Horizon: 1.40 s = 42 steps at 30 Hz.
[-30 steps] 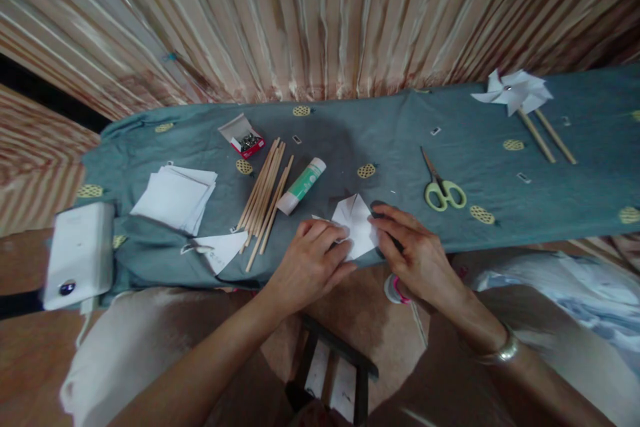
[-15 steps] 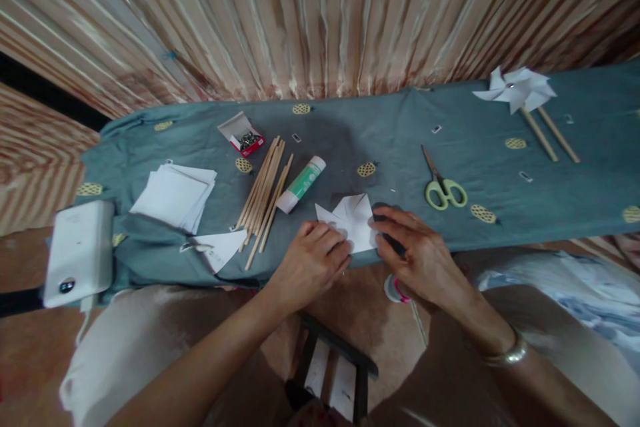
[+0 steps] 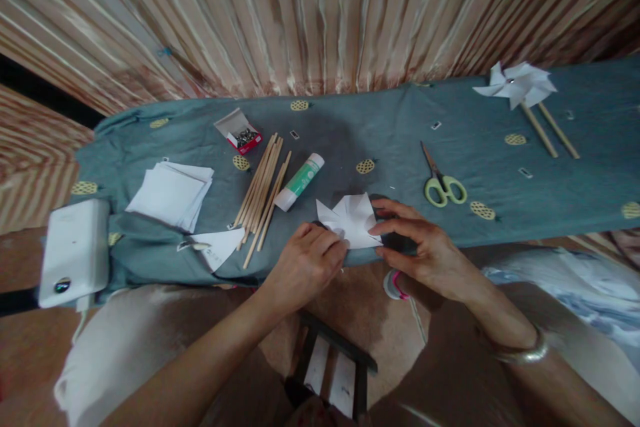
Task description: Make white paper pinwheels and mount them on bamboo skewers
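On the blue-green cloth (image 3: 395, 137), left fingers (image 3: 327, 240) together on folded paper (image 3: 359, 221), right fingers (image 3: 404, 227) apart against its edge.

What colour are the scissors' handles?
The handles are light yellowish green; the head view shows them best.

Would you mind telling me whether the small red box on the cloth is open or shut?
The red box is open: its pale flap is raised, and small metal pieces show inside.
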Motion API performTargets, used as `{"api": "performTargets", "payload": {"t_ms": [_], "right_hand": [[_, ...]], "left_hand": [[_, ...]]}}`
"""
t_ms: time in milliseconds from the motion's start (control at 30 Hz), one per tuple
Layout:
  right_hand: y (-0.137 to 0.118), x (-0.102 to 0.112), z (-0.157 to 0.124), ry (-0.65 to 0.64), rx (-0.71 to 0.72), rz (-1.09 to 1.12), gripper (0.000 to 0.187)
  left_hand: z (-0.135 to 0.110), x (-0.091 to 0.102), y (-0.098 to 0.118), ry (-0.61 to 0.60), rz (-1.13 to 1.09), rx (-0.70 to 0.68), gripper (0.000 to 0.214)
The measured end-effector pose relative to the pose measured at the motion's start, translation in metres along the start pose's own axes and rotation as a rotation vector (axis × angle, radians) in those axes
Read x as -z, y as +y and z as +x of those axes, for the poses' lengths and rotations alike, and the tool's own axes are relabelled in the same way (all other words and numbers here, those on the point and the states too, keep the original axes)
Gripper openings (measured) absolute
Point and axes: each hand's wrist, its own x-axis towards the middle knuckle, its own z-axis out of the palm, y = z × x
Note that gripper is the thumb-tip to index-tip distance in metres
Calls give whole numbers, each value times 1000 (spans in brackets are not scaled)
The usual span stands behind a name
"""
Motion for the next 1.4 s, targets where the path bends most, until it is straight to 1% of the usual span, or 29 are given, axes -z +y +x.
{"api": "performTargets", "payload": {"t_ms": [67,133,233,333,433,633,767,1000,1167,1400], "right_hand": [[0,0,1,0,-10,44,11],[0,-1,1,4,-18,91,7],[1,-2,1,12,-37,129,6],[2,-3,1,13,-57,130,9],[3,-6,2,10,-60,124,8],[4,-15,6,36,-27,26,12],[3,-20,8,66,0,-55,11],[3,-25,11,95,13,-102,10],[1,-28,12,114,-3,-115,10],[-1,-29,13,139,25,-164,8]], "left_hand": [[-1,1,0,-6,2,-11,12],[-2,1,1,-13,0,-21,11],[-2,1,2,-22,-3,-27,10],[-2,1,3,-21,1,-31,10],[-2,1,3,-27,-3,-38,10],[-2,0,4,-90,4,-35,12],[-3,-2,5,-127,-8,-40,14],[-3,-1,5,-151,-15,-28,16],[-3,-2,5,-132,-19,-35,14],[-4,-1,5,-137,-16,-24,14]]}}
